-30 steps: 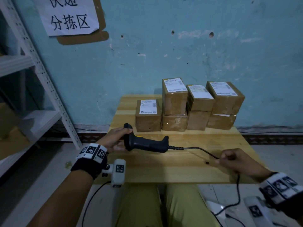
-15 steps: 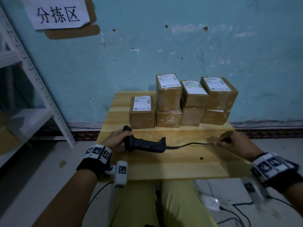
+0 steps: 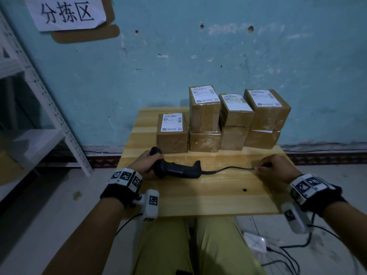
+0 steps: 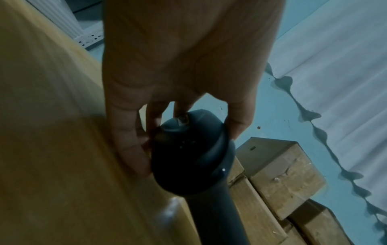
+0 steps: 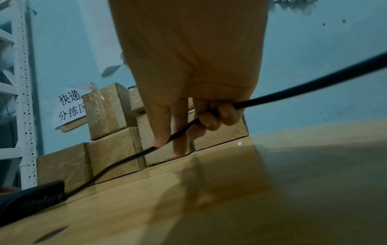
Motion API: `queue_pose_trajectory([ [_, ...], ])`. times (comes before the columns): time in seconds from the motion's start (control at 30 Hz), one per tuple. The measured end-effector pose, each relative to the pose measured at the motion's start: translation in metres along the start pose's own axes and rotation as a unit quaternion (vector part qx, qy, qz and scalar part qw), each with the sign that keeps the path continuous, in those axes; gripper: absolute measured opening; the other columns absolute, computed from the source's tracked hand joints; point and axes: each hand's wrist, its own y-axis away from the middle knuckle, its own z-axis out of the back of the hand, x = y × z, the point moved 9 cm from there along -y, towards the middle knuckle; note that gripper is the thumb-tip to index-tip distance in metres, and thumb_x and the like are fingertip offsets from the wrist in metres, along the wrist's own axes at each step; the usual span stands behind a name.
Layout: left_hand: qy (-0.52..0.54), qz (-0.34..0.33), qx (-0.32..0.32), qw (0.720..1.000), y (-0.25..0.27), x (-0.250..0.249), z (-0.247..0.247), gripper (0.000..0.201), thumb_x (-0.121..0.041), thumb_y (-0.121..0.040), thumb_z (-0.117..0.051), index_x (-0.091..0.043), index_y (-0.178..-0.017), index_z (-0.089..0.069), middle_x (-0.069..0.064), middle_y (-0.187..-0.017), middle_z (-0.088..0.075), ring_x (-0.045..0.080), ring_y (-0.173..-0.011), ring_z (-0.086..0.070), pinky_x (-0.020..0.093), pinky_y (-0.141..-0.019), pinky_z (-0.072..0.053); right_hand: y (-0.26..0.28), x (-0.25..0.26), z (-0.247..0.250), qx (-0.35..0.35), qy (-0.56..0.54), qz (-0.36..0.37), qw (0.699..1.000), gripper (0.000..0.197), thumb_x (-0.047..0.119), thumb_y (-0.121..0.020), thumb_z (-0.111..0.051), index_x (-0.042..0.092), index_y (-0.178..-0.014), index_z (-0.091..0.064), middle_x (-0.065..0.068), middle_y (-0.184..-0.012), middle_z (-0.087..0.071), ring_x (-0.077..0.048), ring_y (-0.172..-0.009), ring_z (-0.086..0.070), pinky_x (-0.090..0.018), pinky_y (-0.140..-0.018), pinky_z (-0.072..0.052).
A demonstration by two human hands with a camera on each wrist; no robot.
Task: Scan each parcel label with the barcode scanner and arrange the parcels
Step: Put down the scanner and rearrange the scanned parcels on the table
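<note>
A black barcode scanner [image 3: 176,169] lies on its side on the wooden table [image 3: 208,193]. My left hand [image 3: 148,163] grips its head [image 4: 188,152] at the left end. My right hand [image 3: 275,168] holds the scanner's black cable [image 3: 228,169], with the cable [image 5: 209,117] running under the curled fingers. Several brown parcels with white labels stand at the table's back: a single one [image 3: 172,132] on the left and three stacks of two [image 3: 204,108] beside it.
A white metal shelf rack [image 3: 49,108] stands at the left. A paper sign [image 3: 67,11] hangs on the blue wall. Cables and a white adapter [image 3: 256,243] lie on the floor at the right, under the table edge. My knees sit under the table's front edge.
My right hand has drawn the cable up and to the right across the table, straightening it. The left hand stays on the scanner's head; the view has tilted a little.
</note>
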Motion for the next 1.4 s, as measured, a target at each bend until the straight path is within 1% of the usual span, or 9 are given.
queue_pose_trajectory([
  [0.1,-0.044,-0.019,-0.022,0.999,-0.004,-0.003,0.005,0.043,-0.02,-0.093,-0.053,-0.003,-0.131,-0.042,0.006,-0.1,-0.051,0.018,-0.082,-0.053,0.022,-0.057,-0.041,-0.004,-0.003,-0.001,-0.005,0.007,-0.005,1.0,0.015,0.019,-0.087,-0.063,0.008,-0.088,-0.074,-0.009,-0.086,-0.069,-0.017,-0.076,-0.057,-0.024,-0.07,-0.038],
  [0.2,-0.031,-0.009,-0.022,0.999,-0.009,0.003,0.008,0.048,-0.021,-0.091,-0.057,-0.003,-0.132,-0.041,0.009,-0.109,-0.051,0.024,-0.096,-0.053,0.028,-0.061,-0.046,-0.006,-0.004,-0.003,0.001,0.013,-0.014,1.0,0.016,0.021,-0.087,-0.064,0.009,-0.089,-0.073,-0.007,-0.083,-0.067,-0.016,-0.076,-0.056,-0.023,-0.064,-0.04],
  [0.27,-0.023,-0.003,-0.028,0.999,-0.009,0.004,0.01,0.048,-0.022,-0.09,-0.059,-0.006,-0.132,-0.04,0.009,-0.112,-0.05,0.022,-0.09,-0.055,0.028,-0.058,-0.046,-0.008,-0.004,-0.004,0.012,0.013,-0.015,1.0,0.016,0.021,-0.087,-0.064,0.009,-0.091,-0.073,-0.007,-0.085,-0.067,-0.016,-0.077,-0.056,-0.022,-0.061,-0.039],
  [0.43,-0.02,0.001,-0.032,0.999,-0.01,0.006,0.01,0.053,-0.023,-0.09,-0.06,-0.009,-0.135,-0.036,0.01,-0.112,-0.049,0.02,-0.084,-0.054,0.028,-0.056,-0.045,-0.011,0.004,-0.012,0.04,0.04,0.01,0.998,0.015,0.016,-0.086,-0.064,0.009,-0.097,-0.071,-0.011,-0.102,-0.069,-0.015,-0.087,-0.054,-0.023,-0.078,-0.038],
  [0.57,-0.014,0.007,-0.026,1.0,-0.01,0.008,0.007,0.052,-0.022,-0.091,-0.058,-0.01,-0.135,-0.035,0.013,-0.124,-0.048,0.023,-0.1,-0.049,0.028,-0.058,-0.044,-0.009,0.011,-0.016,0.065,0.039,0.025,0.997,0.005,0.017,-0.085,-0.065,0.021,-0.083,-0.067,-0.004,-0.093,-0.064,-0.016,-0.095,-0.056,-0.021,-0.083,-0.037],
  [0.83,-0.022,0.009,-0.03,0.999,-0.011,0.006,0.007,0.053,-0.021,-0.09,-0.059,-0.011,-0.135,-0.034,0.01,-0.125,-0.044,0.021,-0.102,-0.046,0.033,-0.082,-0.044,-0.013,0.037,-0.028,0.085,0.041,0.074,0.993,0.017,0.022,-0.084,-0.067,0.013,-0.099,-0.07,-0.001,-0.094,-0.063,-0.015,-0.094,-0.056,-0.023,-0.081,-0.038],
  [0.97,-0.038,0.006,-0.023,0.999,-0.011,0.006,0.006,0.051,-0.02,-0.089,-0.061,-0.009,-0.133,-0.037,0.01,-0.125,-0.047,0.021,-0.101,-0.049,0.033,-0.079,-0.046,-0.018,0.05,-0.034,0.09,0.065,0.086,0.99,0.018,0.021,-0.09,-0.059,0.012,-0.102,-0.069,0.001,-0.092,-0.059,-0.013,-0.093,-0.053,-0.021,-0.08,-0.035],
  [1.13,-0.053,0.001,-0.017,0.998,-0.008,0.004,0.006,0.044,-0.02,-0.09,-0.059,-0.008,-0.128,-0.039,0.008,-0.115,-0.047,0.019,-0.09,-0.052,0.026,-0.06,-0.046,-0.019,0.053,-0.031,0.079,0.072,0.072,0.992,0.019,0.022,-0.089,-0.059,0.013,-0.103,-0.07,-0.007,-0.105,-0.067,-0.02,-0.104,-0.058,-0.021,-0.08,-0.035],
  [1.4,-0.106,-0.006,-0.059,0.993,-0.015,-0.004,0.028,0.08,-0.045,-0.082,-0.064,-0.014,-0.143,-0.022,0.014,-0.146,-0.033,0.031,-0.129,-0.042,0.039,-0.104,-0.039,-0.028,0.057,-0.028,0.059,0.048,0.048,0.996,0.027,0.032,-0.084,-0.065,0.016,-0.105,-0.062,0.0,-0.099,-0.062,-0.016,-0.093,-0.056,-0.027,-0.083,-0.045],
])
